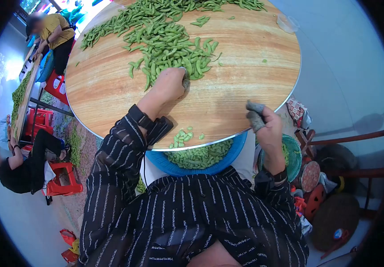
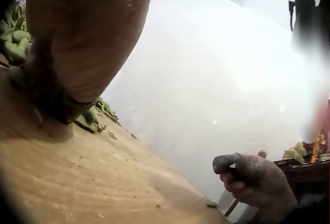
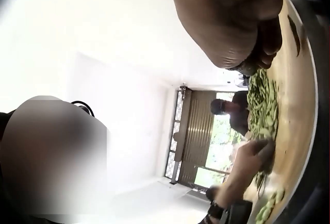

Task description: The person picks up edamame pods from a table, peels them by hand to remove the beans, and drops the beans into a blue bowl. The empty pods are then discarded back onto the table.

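Note:
My left hand (image 1: pixel 169 84) reaches over the round wooden table to the near edge of a heap of green edamame pods (image 1: pixel 161 42). Its fingers bend down among the nearest pods, and a grey finger cover shows on its right side. The fingertips are mostly hidden, so I cannot tell whether they grip a pod. My right hand (image 1: pixel 268 129) hovers by the table's right front edge, thumb and forefinger in grey covers (image 2: pixel 250 167) with a gap between them, nothing visible in it. Several shelled beans (image 1: pixel 183 138) lie at the front edge, above a blue basin (image 1: pixel 241 149) of shelled beans.
The round tabletop (image 1: pixel 245 75) has a metal rim. A clear plastic cup (image 1: pixel 287 23) stands at its far right. Below my right forearm is a green basin (image 1: pixel 294 155). Red stools (image 1: pixel 63 178) and people sit by another table at the left.

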A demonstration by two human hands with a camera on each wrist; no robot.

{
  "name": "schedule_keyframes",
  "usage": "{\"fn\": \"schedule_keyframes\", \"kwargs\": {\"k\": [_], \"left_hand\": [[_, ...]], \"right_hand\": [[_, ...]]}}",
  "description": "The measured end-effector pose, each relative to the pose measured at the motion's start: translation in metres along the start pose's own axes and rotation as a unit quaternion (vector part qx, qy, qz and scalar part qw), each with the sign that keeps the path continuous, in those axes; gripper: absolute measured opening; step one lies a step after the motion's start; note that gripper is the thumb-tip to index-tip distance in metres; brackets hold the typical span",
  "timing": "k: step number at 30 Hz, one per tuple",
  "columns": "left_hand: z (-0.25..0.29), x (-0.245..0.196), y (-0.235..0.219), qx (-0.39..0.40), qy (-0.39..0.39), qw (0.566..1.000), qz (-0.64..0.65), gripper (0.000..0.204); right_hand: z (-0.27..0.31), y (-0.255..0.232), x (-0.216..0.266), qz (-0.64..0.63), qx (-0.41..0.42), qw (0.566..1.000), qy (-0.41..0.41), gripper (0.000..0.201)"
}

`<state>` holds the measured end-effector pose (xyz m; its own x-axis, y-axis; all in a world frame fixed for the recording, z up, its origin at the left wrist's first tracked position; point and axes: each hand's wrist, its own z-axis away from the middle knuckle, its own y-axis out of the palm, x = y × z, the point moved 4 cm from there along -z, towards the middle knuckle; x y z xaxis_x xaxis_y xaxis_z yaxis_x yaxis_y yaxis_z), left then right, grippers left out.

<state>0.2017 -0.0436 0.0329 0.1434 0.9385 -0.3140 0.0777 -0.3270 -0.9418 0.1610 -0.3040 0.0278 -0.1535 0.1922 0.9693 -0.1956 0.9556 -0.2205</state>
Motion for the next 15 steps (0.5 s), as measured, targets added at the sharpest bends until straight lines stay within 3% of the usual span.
{"fn": "schedule_keyframes", "kwargs": {"k": [2, 3, 4, 5, 7, 10, 11, 12, 14, 15], "left_hand": [[0.007, -0.003, -0.004, 0.004, -0.009, 1.000, 0.009, 0.014], [0.015, -0.001, -0.004, 0.009, -0.058, 0.964, 0.261, 0.011], [0.025, -0.002, -0.001, 0.015, -0.105, 0.862, 0.495, 0.010], [0.033, -0.009, 0.000, 0.017, -0.105, 0.863, 0.494, 0.010], [0.050, -0.025, -0.002, -0.041, -0.085, 0.773, 0.628, 0.018], [0.070, -0.043, 0.001, -0.059, -0.086, 0.739, 0.665, 0.020], [0.076, -0.043, 0.003, -0.033, -0.099, 0.754, 0.648, 0.020], [0.081, -0.042, 0.004, -0.033, -0.099, 0.753, 0.649, 0.020], [0.086, -0.043, 0.002, -0.037, -0.007, 0.799, 0.601, 0.020], [0.088, -0.044, -0.007, -0.038, -0.008, 0.797, 0.603, 0.020]], "right_hand": [[0.000, 0.019, 0.001, -0.042, 0.030, 0.998, 0.047, 0.024], [0.001, 0.033, 0.001, -0.116, 0.083, 0.986, 0.086, 0.028], [0.003, 0.047, 0.002, -0.190, 0.135, 0.964, 0.125, 0.032], [0.003, 0.057, 0.004, -0.191, 0.133, 0.964, 0.127, 0.032], [0.002, 0.083, 0.008, -0.355, 0.194, 0.899, 0.168, 0.030], [-0.004, 0.099, 0.013, -0.379, 0.238, 0.884, 0.134, 0.026], [-0.006, 0.099, 0.011, -0.378, 0.239, 0.884, 0.135, 0.026], [-0.007, 0.096, 0.010, -0.315, 0.239, 0.912, 0.109, 0.021], [-0.008, 0.091, 0.011, -0.249, 0.238, 0.935, 0.083, 0.017], [-0.008, 0.086, 0.018, -0.156, 0.210, 0.965, 0.013, 0.015]]}}
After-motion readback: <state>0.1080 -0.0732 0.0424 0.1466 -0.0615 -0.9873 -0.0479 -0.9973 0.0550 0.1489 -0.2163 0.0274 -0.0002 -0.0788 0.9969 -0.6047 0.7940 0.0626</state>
